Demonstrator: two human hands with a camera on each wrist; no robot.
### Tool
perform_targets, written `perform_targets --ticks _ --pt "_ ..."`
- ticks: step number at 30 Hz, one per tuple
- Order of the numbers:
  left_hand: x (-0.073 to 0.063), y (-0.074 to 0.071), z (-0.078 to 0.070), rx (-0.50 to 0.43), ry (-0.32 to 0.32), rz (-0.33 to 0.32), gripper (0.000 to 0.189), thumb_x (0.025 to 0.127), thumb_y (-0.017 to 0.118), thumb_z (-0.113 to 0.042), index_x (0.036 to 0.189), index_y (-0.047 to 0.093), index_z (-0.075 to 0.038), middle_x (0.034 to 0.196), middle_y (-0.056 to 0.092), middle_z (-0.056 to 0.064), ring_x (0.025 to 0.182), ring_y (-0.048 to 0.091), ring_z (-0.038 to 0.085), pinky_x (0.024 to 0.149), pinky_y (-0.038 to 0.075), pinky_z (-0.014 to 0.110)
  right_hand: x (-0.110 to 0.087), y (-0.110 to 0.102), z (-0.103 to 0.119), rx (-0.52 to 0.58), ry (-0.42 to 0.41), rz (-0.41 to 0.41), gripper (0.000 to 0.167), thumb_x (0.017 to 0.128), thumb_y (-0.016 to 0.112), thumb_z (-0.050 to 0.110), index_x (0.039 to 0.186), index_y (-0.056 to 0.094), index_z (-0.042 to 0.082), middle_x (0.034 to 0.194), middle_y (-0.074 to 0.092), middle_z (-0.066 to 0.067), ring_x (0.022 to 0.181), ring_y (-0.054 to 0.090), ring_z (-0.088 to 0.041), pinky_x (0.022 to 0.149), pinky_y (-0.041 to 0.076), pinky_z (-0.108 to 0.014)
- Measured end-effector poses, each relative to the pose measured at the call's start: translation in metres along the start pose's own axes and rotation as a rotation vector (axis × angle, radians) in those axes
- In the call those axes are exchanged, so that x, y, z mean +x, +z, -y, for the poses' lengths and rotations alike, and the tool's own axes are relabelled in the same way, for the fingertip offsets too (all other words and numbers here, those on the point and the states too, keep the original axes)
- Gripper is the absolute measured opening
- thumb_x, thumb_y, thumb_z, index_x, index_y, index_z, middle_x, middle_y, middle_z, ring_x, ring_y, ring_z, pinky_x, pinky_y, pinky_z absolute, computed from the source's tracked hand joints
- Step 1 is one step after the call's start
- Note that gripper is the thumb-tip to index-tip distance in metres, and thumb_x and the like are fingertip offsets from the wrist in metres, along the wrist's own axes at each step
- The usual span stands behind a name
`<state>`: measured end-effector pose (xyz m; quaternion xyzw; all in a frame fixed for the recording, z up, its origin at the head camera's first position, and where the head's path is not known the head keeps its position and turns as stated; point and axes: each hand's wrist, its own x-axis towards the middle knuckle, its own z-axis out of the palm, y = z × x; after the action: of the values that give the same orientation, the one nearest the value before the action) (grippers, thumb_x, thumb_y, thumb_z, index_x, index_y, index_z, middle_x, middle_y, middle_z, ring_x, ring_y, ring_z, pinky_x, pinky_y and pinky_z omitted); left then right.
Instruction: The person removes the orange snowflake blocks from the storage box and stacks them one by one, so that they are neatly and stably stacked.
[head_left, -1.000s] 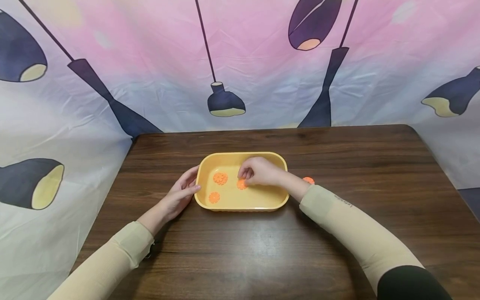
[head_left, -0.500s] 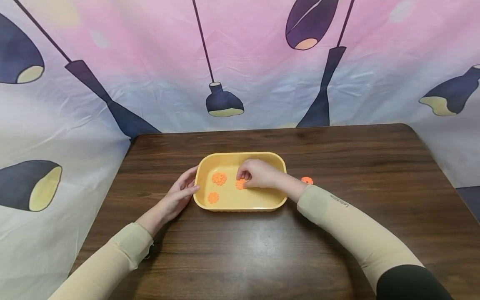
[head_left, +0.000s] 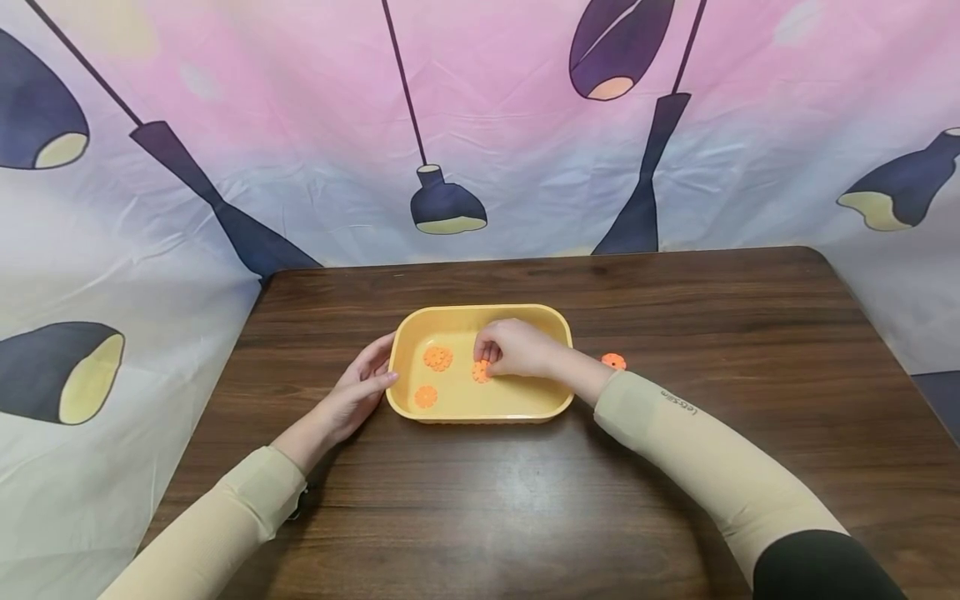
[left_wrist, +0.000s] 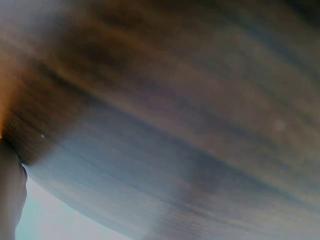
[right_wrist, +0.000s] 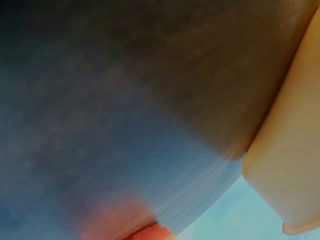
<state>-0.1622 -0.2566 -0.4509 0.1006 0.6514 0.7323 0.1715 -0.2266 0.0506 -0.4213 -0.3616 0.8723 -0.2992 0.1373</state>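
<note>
A yellow oblong plastic tub [head_left: 457, 404] stands on the table. My left hand [head_left: 358, 393] holds its left end, thumb on the rim and fingers along the outside wall. My right hand [head_left: 517, 348] reaches down inside and pinches a small orange flower-shaped piece [head_left: 479, 372] with thumb and fingertips, which partly cover it. Left of it on the tub floor lies an overlapping cluster of similar orange pieces [head_left: 438, 358]. A single orange flower piece [head_left: 425, 397] lies below that cluster.
Outside the tub, behind the right forearm, an orange piece [head_left: 613, 361] sits on the dark wood table [head_left: 480, 500], partly hidden by the sleeve. The right wrist view catches the tub's outer wall [right_wrist: 290, 155] and an orange edge [right_wrist: 152, 233]. A patterned cloth [head_left: 337, 125] hangs behind.
Both hands stay almost where they were. The flower piece at the right fingertips has shifted very slightly, and the whole head view has drifted a little.
</note>
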Motion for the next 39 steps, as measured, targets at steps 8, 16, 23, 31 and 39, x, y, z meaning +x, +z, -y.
perform_targets --ticks 8,16,23,31,39 --pt "0.0 -0.002 0.0 0.0 -0.002 0.005 0.072 0.103 0.051 0.004 0.166 0.017 0.003 0.163 0.033 0.002 0.138 0.046 -0.002 0.112 0.043 0.012 0.001 -0.003 0.0 0.063 -0.001 0.006 0.009 0.09 0.076 0.002 0.093 0.073 0.01 0.089 0.071 -0.001 0.082 0.064 -0.009 0.078 0.054 -0.021" --pt "0.001 -0.004 0.001 -0.005 -0.009 0.008 0.071 0.103 0.051 0.004 0.166 0.02 0.001 0.16 0.035 -0.005 0.138 0.047 -0.004 0.112 0.043 0.011 -0.002 -0.012 0.001 0.128 -0.022 -0.023 0.009 0.092 0.077 0.003 0.091 0.073 0.011 0.087 0.071 -0.002 0.081 0.065 -0.011 0.077 0.056 -0.023" --pt "0.002 -0.003 0.0 0.0 -0.017 0.003 0.074 0.102 0.052 0.003 0.167 0.015 0.003 0.17 0.023 0.011 0.139 0.045 -0.004 0.112 0.042 0.01 -0.013 -0.027 -0.003 0.147 -0.024 -0.085 0.008 0.093 0.077 0.003 0.091 0.074 0.009 0.088 0.073 -0.004 0.082 0.067 -0.013 0.079 0.058 -0.026" --pt "0.002 -0.003 0.001 0.002 -0.006 0.007 0.072 0.103 0.052 0.004 0.166 0.017 0.003 0.163 0.033 0.0 0.139 0.045 -0.003 0.112 0.042 0.011 -0.034 -0.051 -0.012 0.139 0.014 -0.145 0.006 0.094 0.078 0.006 0.098 0.077 0.003 0.091 0.075 -0.005 0.086 0.068 -0.017 0.082 0.059 -0.03" --pt "0.002 -0.003 0.001 0.004 -0.014 0.003 0.071 0.104 0.052 0.003 0.166 0.019 0.001 0.16 0.036 -0.004 0.137 0.046 -0.004 0.112 0.043 0.011 -0.057 -0.069 -0.025 0.173 0.054 -0.195 0.007 0.093 0.077 0.001 0.099 0.077 0.005 0.093 0.075 -0.008 0.086 0.067 -0.018 0.08 0.057 -0.026"
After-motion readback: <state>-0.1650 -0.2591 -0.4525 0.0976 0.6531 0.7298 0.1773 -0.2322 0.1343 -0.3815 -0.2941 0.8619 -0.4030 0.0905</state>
